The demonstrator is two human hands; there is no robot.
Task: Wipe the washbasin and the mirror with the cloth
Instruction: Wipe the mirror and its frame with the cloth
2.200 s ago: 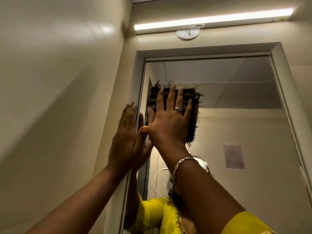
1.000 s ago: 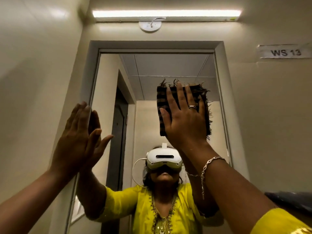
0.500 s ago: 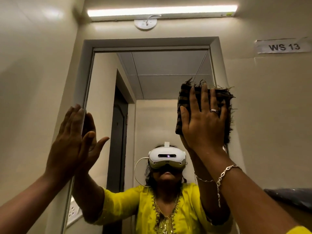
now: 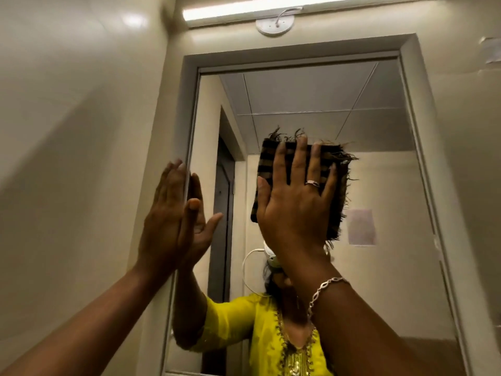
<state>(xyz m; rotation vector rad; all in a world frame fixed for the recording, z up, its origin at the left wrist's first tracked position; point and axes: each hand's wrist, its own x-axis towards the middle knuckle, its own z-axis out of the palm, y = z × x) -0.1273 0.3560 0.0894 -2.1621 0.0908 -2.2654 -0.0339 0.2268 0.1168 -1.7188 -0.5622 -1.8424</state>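
A tall mirror [image 4: 379,185] in a grey frame hangs on the wall in front of me. A dark striped cloth [image 4: 271,169] with frayed edges is folded flat against the glass near the mirror's middle. My right hand [image 4: 295,202] presses the cloth to the glass, fingers spread upward. At the mirror's left edge my left hand [image 4: 165,221] lies flat on the frame, fingers together, holding nothing. The washbasin is out of view.
A lit tube lamp [image 4: 271,6] runs above the mirror. A beige wall [image 4: 67,131] stands close on the left. The glass reflects a person in yellow, a dark door and a paper notice [image 4: 362,226]. A paper label [image 4: 490,50] is on the right wall.
My right hand has slid the cloth leftward from the mirror's right edge to its middle. My view has swung to the right and up. The left hand stays on the frame.
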